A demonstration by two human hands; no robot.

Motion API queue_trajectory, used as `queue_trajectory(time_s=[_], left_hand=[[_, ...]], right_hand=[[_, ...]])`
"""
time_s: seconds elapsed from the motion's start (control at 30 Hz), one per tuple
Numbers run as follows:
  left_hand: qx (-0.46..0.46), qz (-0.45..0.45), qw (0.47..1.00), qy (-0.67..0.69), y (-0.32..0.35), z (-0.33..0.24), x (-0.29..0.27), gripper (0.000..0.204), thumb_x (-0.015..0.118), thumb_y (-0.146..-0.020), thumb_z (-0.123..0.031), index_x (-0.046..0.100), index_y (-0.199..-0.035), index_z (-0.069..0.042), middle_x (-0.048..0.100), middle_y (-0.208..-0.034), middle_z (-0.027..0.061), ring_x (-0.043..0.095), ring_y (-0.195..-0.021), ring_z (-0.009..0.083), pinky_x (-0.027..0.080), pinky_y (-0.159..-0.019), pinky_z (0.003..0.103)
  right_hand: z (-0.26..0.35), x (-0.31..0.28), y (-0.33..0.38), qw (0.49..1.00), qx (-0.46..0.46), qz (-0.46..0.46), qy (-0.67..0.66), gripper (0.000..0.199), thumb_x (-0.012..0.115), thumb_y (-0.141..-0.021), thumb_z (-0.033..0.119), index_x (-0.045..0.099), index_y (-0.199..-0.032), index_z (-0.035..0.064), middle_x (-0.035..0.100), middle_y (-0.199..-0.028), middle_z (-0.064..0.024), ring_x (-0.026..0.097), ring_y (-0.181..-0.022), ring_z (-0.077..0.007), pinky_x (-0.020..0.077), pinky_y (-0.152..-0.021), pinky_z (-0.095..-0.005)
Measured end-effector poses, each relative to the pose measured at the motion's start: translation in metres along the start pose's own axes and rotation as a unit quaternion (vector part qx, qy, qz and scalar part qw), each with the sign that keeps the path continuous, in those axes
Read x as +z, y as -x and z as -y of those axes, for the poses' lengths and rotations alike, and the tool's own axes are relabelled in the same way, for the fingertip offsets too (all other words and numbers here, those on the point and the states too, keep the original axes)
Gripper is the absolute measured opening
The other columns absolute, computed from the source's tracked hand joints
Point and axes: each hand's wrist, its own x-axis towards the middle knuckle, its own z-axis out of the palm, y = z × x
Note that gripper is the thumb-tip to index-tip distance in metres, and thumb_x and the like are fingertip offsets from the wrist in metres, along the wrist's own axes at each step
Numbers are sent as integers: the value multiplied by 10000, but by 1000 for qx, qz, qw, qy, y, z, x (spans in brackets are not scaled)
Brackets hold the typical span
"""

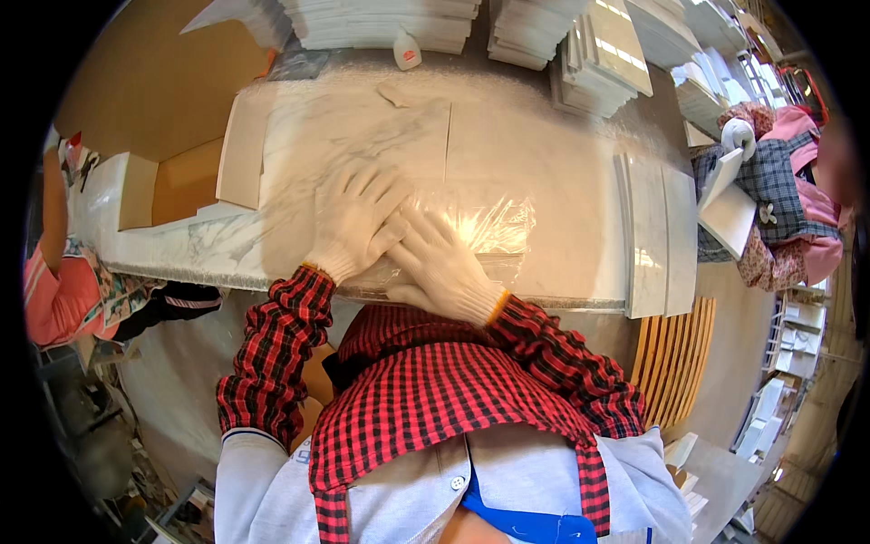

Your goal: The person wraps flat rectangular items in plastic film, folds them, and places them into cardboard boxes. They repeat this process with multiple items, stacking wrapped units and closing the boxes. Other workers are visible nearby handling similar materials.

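Both my hands wear white knit gloves with yellow-orange cuffs. My left hand (358,222) lies flat, fingers stretched forward, on a flat pack wrapped in clear plastic film (498,222) near the table's front edge. Beside it my right hand (444,263) also presses flat, its fingers pointing up and left and meeting the left thumb. The film shines and wrinkles to the right of my hands. What is under the film is partly hidden; thin layered edges show along the near side. Neither hand grasps anything.
Marbled, film-covered worktable (553,145). An open cardboard box (181,82) stands left; a white bottle (407,50) and stacked white boards (390,23) stand behind. More boards (645,240) lie right, above a slatted wooden pallet (675,358). A person holds a white panel (728,207); another stands left.
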Motion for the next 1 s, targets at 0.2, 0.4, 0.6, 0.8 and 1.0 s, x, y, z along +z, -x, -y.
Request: queue_trajectory(time_s=[0.2,0.4,0.6,0.8,1.0], left_hand=[[23,25,999,-24,-1,-12,-10,714,692,-822,-658,702,-1351,-179,567,-1500,159,472,-1375,408,312,-1176,587],[53,6,998,-37,6,-13,2,581,747,-801,-611,743,-1296,-305,586,-1486,111,473,-1382,413,319,-1157,654],[7,61,998,24,1,-16,-20,670,847,-686,-573,739,-1284,-290,560,-1460,153,472,-1351,400,337,-1140,639],[31,44,998,24,-7,-19,-20,617,840,-691,-519,745,-1245,-265,581,-1365,163,519,-1252,385,402,-1072,574],[22,-1,998,56,-5,-13,-19,439,761,-790,-376,757,-1209,-249,602,-1257,164,564,-1153,374,469,-960,510]], right_hand=[[-41,-48,36,990,104,-99,7,544,761,-904,268,616,-1407,122,573,-1463,-176,517,-1361,-397,448,-1091,-505],[-28,-25,72,988,91,-5,124,669,711,-920,391,535,-1498,104,478,-1581,-165,412,-1481,-380,269,-1233,-584],[-89,-149,61,890,320,-277,-168,349,674,-1010,172,698,-1299,-24,712,-1319,-161,628,-1292,-193,523,-1049,-351],[-248,-308,-62,819,477,-245,204,931,762,-848,568,461,-1575,70,538,-1546,-236,539,-1406,-415,433,-1166,-495],[-330,-296,-136,757,603,-121,223,862,675,-872,507,371,-1624,213,536,-1564,-206,538,-1406,-452,429,-1150,-542]])
